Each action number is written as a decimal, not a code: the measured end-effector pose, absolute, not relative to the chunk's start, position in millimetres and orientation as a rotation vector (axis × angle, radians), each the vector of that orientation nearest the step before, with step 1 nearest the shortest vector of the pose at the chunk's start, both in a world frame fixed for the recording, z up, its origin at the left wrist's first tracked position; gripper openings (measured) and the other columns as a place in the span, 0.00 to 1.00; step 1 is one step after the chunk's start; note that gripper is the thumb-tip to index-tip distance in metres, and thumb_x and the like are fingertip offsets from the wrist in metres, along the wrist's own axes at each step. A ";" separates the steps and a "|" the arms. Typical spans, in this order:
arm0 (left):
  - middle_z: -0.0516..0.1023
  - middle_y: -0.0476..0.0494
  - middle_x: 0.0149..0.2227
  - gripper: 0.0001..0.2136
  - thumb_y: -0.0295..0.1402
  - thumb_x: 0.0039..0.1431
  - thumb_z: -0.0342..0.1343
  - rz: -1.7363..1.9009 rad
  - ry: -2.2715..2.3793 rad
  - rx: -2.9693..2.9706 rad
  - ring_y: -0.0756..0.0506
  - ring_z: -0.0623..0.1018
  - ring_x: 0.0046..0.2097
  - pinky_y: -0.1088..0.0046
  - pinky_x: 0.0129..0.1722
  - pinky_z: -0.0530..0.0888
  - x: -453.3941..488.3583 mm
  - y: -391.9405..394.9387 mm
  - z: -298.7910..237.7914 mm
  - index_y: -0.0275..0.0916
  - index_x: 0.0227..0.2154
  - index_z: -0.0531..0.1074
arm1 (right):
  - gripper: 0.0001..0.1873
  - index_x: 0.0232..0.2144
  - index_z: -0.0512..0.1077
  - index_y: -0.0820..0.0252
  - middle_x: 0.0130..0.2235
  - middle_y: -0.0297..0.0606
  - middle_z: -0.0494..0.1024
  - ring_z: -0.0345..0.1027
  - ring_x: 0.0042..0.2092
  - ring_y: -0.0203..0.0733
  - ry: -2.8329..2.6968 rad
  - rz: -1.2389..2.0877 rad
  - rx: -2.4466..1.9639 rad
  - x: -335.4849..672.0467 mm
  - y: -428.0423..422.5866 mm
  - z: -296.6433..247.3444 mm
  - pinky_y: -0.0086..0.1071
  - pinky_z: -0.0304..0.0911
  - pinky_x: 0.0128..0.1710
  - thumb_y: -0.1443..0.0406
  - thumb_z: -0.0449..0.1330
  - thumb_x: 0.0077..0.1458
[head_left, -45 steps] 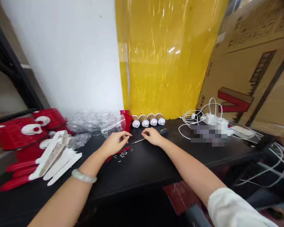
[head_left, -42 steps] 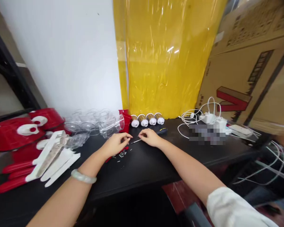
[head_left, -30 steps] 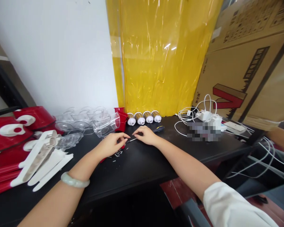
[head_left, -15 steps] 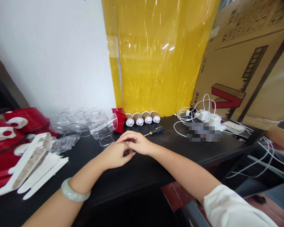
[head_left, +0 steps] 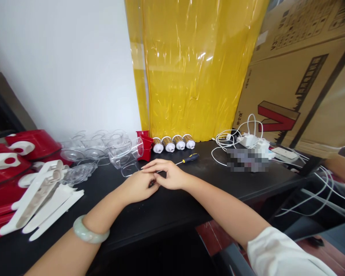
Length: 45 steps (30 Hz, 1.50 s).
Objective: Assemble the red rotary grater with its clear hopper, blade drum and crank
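Observation:
My left hand (head_left: 136, 188) and my right hand (head_left: 169, 177) meet over the middle of the black table (head_left: 172, 209). The left hand's fingers curl inward under the right hand, and what they hold is hidden. The right hand's fingers lie stretched out flat across the left fingertips. A small dark gap shows between the two hands. A screwdriver (head_left: 189, 158) with a yellow and black handle lies just behind the right hand, its shaft pointing toward the hands. A pale green bangle (head_left: 89, 234) sits on my left wrist.
Clear plastic cups (head_left: 115, 147) and a red cup (head_left: 145, 145) stand at the back, beside several gold and white cylinders (head_left: 172, 142). White plastic pieces (head_left: 37, 197) and red parts (head_left: 14, 153) lie left. White chargers and cables (head_left: 248, 141) lie right, below a cardboard box (head_left: 299, 84).
Both hands drew back toward me and came together. The right hand let go of the screwdriver's shaft. The small screws and red piece on the table are now covered by the hands.

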<state>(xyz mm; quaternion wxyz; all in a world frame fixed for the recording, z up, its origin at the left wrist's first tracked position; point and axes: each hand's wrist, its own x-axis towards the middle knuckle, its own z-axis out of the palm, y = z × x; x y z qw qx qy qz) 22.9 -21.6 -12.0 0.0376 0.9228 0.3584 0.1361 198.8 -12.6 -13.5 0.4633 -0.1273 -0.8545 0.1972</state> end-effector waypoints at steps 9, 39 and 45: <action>0.78 0.45 0.28 0.09 0.32 0.59 0.49 0.457 1.120 2.864 0.46 0.76 0.29 0.72 0.29 0.69 24.2 -22.6 -4.6 0.38 0.27 0.73 | 0.14 0.38 0.76 0.58 0.40 0.40 0.74 0.70 0.44 0.41 -2.015 0.483 -0.452 201.7 -11.8 -13.5 0.40 0.66 0.50 0.74 0.57 0.49; 0.58 0.47 0.64 0.18 0.37 0.63 0.49 2.070 1.926 2.416 0.35 0.61 0.63 0.50 0.61 0.60 -44.4 -11.4 38.5 0.47 0.56 0.64 | 0.07 0.34 0.76 0.57 0.39 0.39 0.69 0.58 0.47 0.44 -2.022 0.179 -0.926 213.6 16.7 -33.1 0.43 0.55 0.53 0.69 0.58 0.54; 0.60 0.37 0.62 0.16 0.39 0.62 0.51 1.874 1.861 2.433 0.35 0.62 0.63 0.53 0.61 0.62 -43.9 4.1 27.3 0.41 0.50 0.70 | 0.08 0.35 0.76 0.57 0.39 0.39 0.68 0.58 0.47 0.44 -2.035 0.204 -0.949 215.5 19.0 -35.5 0.43 0.54 0.53 0.69 0.58 0.55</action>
